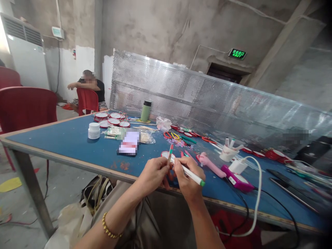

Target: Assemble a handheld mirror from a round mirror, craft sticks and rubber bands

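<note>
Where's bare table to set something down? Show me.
Bare tabletop lies left of the white jar; a free, stained patch lies between the lit phone and front edge. Crowded: right of the right hand, with pink tool, purple box and white cup.

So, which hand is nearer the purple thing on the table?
Right. The right hand, holding a green-ended marker, is to the left of the purple thing; the left hand, pinching a thin stick, is farther left.

2 bare forearms (pixel 124 207) angle inward. The left hand (pixel 155 171) and right hand (pixel 188 178) sit close together, both curled in pinching grips.
</note>
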Available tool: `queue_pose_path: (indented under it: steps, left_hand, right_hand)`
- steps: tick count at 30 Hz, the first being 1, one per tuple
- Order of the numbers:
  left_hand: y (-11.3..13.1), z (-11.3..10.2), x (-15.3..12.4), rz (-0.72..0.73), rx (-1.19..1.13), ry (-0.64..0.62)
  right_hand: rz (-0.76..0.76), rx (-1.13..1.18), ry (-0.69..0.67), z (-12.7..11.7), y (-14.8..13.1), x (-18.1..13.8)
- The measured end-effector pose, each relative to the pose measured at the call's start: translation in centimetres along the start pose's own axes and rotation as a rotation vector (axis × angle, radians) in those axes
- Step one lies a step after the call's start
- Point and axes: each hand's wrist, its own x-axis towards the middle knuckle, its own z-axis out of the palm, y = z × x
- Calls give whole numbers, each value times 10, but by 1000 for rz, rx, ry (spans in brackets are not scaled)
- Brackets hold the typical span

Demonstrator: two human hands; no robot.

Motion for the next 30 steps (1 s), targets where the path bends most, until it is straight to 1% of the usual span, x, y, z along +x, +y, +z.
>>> queue_pose_path:
  steps: [5,15,30]
  left_hand:
    - [1,-1,0,14,26,-1]
    - [1,-1,0,14,38,-4]
    - [-1,-1,1,3,24,0]
  right_hand:
    - [-48,-25,-4,0,1,1]
    - [-51,-32,4,1,1,1]
    - [-66,-31,-23,0,0,1]
